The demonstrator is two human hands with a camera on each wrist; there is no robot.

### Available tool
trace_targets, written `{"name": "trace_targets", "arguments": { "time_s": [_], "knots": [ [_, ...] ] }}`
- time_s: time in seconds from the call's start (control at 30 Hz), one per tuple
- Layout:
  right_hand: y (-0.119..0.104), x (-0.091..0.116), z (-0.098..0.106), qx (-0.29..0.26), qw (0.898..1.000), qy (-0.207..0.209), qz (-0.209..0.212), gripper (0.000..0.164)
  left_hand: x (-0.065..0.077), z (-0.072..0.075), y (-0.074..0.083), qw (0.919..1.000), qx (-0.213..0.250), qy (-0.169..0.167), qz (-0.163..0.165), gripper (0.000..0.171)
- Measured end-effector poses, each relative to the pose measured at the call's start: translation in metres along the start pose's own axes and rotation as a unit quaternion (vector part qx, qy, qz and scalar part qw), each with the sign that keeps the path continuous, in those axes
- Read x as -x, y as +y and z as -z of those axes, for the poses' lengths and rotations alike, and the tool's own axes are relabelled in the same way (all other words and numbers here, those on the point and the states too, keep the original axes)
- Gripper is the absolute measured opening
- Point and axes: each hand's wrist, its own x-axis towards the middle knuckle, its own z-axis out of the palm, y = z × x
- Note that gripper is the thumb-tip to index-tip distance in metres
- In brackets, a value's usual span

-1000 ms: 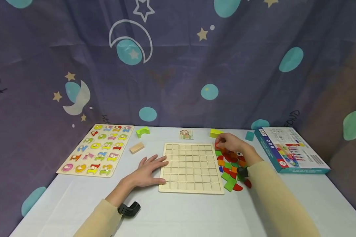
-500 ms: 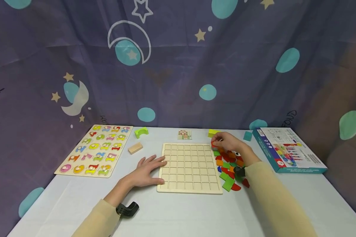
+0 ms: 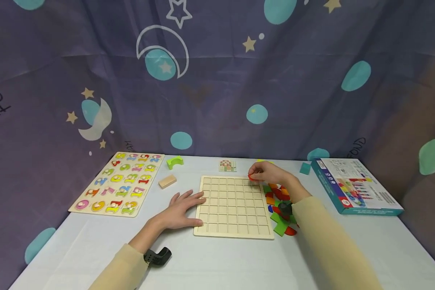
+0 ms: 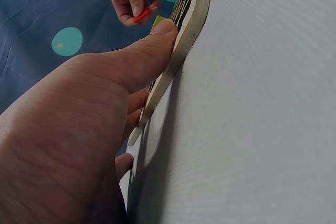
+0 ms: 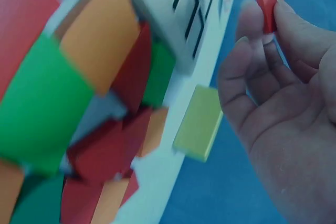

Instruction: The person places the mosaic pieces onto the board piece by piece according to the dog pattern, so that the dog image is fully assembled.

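Note:
A pale wooden grid board (image 3: 235,207) lies flat on the white table. My left hand (image 3: 181,211) rests on its left edge with fingers spread, and in the left wrist view the thumb (image 4: 147,51) lies over the rim. Over the board's far right corner, my right hand (image 3: 272,174) pinches a small red piece (image 5: 269,9) between thumb and index finger. Beside the board's right edge lies a heap of flat coloured pieces (image 3: 280,228) in red, green, orange and blue, partly hidden by the right forearm.
A number puzzle board (image 3: 117,184) lies at the left. A plain wooden block (image 3: 167,181), a green arch block (image 3: 175,162) and a small pattern card (image 3: 227,165) sit farther back. A yellow block (image 5: 198,123), a teal block (image 3: 305,168) and a flat box (image 3: 357,186) are toward the right.
My right hand has moved left from above the heap to the board's far right corner, carrying the red piece. The left hand has stayed on the board's left edge.

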Motion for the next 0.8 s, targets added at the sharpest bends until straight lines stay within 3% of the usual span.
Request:
{"name": "trace_targets", "arguments": {
  "time_s": [0.37,0.57,0.8],
  "knots": [
    [-0.024,-0.021,-0.022,-0.008,0.999,-0.03,0.029,0.016,-0.001,0.0,-0.001,1.0,-0.004,0.002,-0.001,0.076],
    [-0.034,-0.041,-0.037,-0.007,0.999,-0.012,0.046,0.012,-0.002,0.001,0.0,1.0,-0.005,0.003,-0.001,0.075],
    [-0.039,-0.06,-0.055,0.035,0.998,-0.001,0.058,0.01,0.0,0.0,0.002,1.0,-0.001,0.002,0.004,0.075]
  ]
}}
